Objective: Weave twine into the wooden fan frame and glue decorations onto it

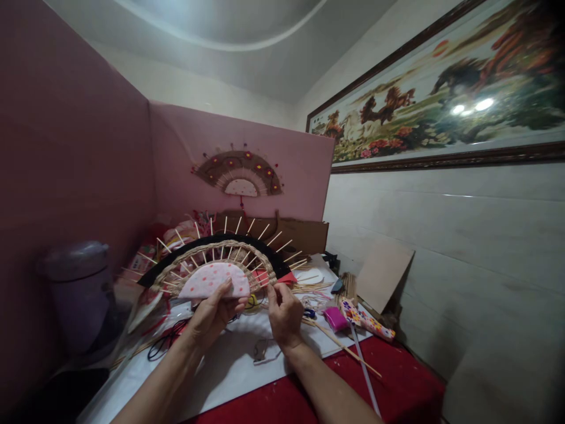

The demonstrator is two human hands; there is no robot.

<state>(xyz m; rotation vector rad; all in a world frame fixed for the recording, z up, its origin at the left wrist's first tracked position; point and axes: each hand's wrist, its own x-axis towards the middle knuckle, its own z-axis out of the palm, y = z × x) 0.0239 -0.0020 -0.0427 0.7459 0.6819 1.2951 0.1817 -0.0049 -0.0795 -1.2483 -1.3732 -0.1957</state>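
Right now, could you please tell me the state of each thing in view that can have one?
Fan: half-woven, sticks bare at the rim, held upright off the table.
Left hand: gripping the fan's dotted centre.
Right hand: pinching the weave at the fan's right end.
Wall fan: finished, hanging.
Bin: lid shut.
Pink tape: lying on the table.

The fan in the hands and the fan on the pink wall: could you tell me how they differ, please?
The held fan has a black band and bare sticks poking out; the wall fan has a brown band with flowers. The held fan is gripped by the left hand and right hand; the wall fan hangs untouched. Both are half-round with a pale dotted centre.
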